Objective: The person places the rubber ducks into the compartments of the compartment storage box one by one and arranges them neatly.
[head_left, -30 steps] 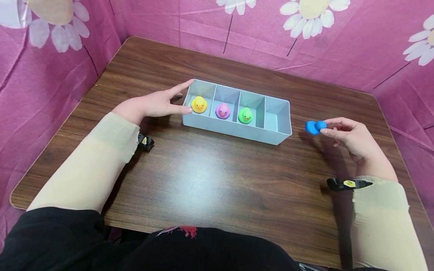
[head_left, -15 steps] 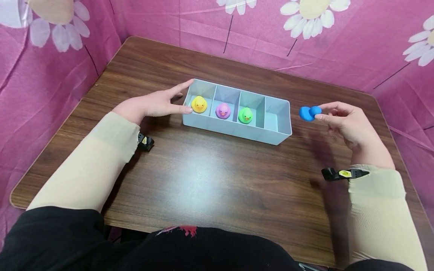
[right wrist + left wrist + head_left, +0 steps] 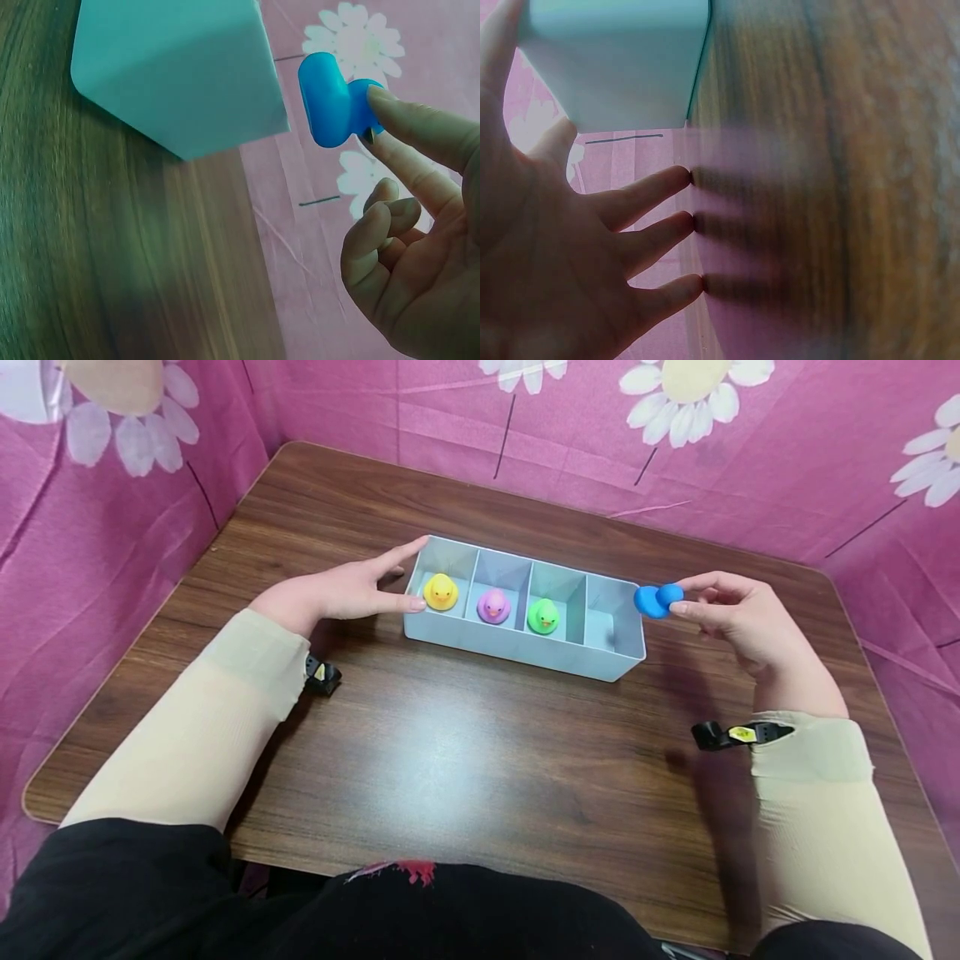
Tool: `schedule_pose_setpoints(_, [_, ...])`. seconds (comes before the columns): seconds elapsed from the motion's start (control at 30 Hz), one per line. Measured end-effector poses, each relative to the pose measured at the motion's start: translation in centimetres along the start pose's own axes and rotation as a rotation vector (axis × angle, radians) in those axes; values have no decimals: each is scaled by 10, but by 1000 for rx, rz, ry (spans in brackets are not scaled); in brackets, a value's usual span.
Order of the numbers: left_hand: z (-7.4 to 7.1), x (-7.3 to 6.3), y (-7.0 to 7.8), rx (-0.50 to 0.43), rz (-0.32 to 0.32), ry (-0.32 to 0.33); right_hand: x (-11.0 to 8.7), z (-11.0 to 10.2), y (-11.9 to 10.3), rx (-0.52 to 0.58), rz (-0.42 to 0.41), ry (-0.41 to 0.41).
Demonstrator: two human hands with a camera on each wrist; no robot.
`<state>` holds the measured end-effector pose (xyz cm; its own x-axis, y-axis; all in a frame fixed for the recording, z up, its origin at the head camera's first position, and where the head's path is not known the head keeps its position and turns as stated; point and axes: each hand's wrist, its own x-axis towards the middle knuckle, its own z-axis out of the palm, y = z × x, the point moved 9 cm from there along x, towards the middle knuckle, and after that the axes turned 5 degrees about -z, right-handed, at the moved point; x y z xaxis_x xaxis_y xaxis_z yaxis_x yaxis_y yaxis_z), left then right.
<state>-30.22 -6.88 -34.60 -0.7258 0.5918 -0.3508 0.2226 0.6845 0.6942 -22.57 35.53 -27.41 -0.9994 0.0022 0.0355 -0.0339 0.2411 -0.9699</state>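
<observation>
A light blue-grey box (image 3: pixel 517 648) with a row of compartments stands on the table. From the left, its compartments hold a yellow rubber duck (image 3: pixel 441 592), a pink duck (image 3: pixel 493 606) and a green duck (image 3: pixel 543 616); the rightmost holds nothing. My left hand (image 3: pixel 352 589) rests at the box's left end, thumb and index finger straight along it, the other fingers spread with tips at the tabletop (image 3: pixel 802 247). Between thumb and index finger, my right hand (image 3: pixel 750 618) pinches a blue rubber duck (image 3: pixel 325 101) by its head, tilted, right by the box's right rim.
The brown wooden table (image 3: pixel 480 777) has rounded corners. A pink curtain (image 3: pixel 450 427) with white flowers encloses it at the back and sides. A dark wrist camera (image 3: pixel 322 675) sits at the left wrist, another camera (image 3: pixel 712 737) at the right one.
My right hand has moved left and away from me with the blue duck, from beside the box up to its right rim. The left hand and the box have stayed put.
</observation>
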Motion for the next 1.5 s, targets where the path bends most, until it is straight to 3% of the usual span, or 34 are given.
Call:
schedule_pose_setpoints(0.43, [1, 2, 0, 0, 3, 1, 5, 28, 5, -58, 7, -64])
schedule_pose_setpoints(0.97, [2, 2, 0, -1, 4, 3, 9, 50, 18, -231, 6, -88])
schedule_pose_setpoints(1.5, [0, 2, -2, -7, -10, 9, 15, 55, 24, -519, 24, -44])
